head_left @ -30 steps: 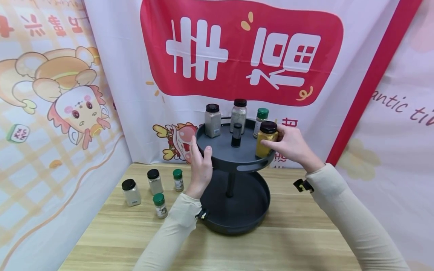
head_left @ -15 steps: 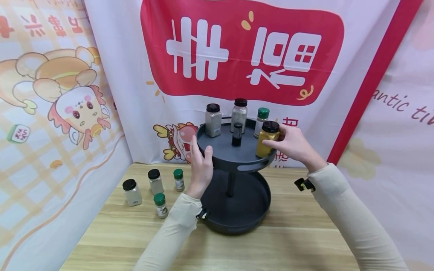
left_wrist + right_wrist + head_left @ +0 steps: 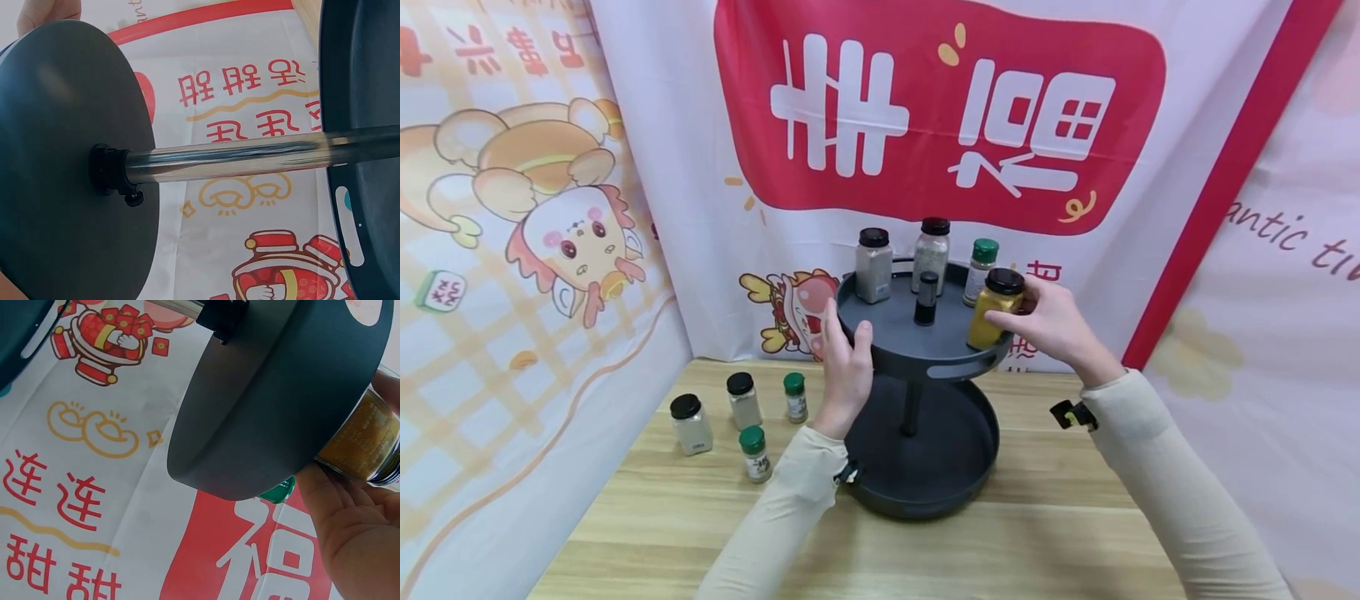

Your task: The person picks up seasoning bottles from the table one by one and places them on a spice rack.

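The right hand's (image 3: 1056,325) grip is pinching the yellow jar (image 3: 988,323) at the upper tray's (image 3: 891,333) right edge; the left hand (image 3: 847,375), fingers straight, is steadying the left side. The jar is seemingly leaning, so a slip could be toppling it into the green-capped bottle (image 3: 980,279). The jar is hiding some right fingertips; its base contact is staying unclear.

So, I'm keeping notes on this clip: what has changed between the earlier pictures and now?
The yellow jar leans slightly further to the right in the head view, and the right hand gripping it has shifted that way too. Nothing was newly grasped or let go. The left hand stays against the upper tray; the other jars stay put.
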### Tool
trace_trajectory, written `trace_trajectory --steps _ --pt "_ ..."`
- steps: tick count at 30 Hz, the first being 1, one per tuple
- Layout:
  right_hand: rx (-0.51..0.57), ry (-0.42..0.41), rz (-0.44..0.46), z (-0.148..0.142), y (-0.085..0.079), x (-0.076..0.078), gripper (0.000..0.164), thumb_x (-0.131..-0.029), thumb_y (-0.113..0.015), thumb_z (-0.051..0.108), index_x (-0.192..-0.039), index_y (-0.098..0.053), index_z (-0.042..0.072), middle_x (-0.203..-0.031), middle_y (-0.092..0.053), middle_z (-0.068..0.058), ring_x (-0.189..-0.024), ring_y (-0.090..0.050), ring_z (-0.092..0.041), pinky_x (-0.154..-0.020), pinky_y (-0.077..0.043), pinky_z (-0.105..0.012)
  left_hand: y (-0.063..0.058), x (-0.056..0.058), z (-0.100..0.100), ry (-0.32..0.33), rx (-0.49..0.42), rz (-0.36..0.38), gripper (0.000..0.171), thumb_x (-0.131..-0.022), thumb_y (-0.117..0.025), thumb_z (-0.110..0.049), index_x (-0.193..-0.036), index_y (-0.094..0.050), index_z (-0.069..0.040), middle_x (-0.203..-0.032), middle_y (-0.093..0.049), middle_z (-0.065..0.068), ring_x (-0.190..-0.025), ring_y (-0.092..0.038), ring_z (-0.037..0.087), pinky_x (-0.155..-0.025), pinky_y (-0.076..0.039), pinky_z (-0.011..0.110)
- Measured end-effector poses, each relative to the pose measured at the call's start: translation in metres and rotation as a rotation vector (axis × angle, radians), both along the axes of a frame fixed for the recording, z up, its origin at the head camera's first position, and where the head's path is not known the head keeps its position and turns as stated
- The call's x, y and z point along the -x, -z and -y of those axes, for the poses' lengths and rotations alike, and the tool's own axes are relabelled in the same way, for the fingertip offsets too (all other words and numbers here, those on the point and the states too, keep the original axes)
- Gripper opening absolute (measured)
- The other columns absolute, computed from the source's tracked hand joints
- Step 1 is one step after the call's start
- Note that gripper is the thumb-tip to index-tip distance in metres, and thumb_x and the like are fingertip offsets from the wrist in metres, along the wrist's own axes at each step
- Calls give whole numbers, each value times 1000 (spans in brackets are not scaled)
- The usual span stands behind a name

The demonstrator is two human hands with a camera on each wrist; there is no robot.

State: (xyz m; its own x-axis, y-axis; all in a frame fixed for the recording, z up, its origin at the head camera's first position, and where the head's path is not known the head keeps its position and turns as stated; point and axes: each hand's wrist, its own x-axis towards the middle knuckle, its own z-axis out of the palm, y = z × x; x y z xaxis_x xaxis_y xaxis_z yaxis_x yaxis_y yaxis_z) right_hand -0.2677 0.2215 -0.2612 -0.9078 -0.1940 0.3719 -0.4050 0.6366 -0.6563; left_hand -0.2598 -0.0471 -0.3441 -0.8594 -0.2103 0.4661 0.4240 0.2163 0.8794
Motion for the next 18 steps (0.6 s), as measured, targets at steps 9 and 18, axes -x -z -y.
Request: trace_trajectory --steps 9,18 --pt "56 -14 7 -5 0 -4 70 -80 -75 36 -137 -45 12 -124 -57 -12 -103 -58 -27 -87 -49 -45 -2 0 0 2 11 -4 68 -98 -41 -38 -152 -11 -10 -156 -11 6 -139 -16 17 -113 -15 41" --pt "88 -28 21 -16 5 -13 74 -82 -74 32 -144 -38 14 -130 -52 -14 -113 -53 -32 -88 -48 -49 -1 -1 11 9 -12 -46 58 -101 -35 -33 -150 -18 -8 -153 -21 11 -137 -22 19 -111 -21 39"
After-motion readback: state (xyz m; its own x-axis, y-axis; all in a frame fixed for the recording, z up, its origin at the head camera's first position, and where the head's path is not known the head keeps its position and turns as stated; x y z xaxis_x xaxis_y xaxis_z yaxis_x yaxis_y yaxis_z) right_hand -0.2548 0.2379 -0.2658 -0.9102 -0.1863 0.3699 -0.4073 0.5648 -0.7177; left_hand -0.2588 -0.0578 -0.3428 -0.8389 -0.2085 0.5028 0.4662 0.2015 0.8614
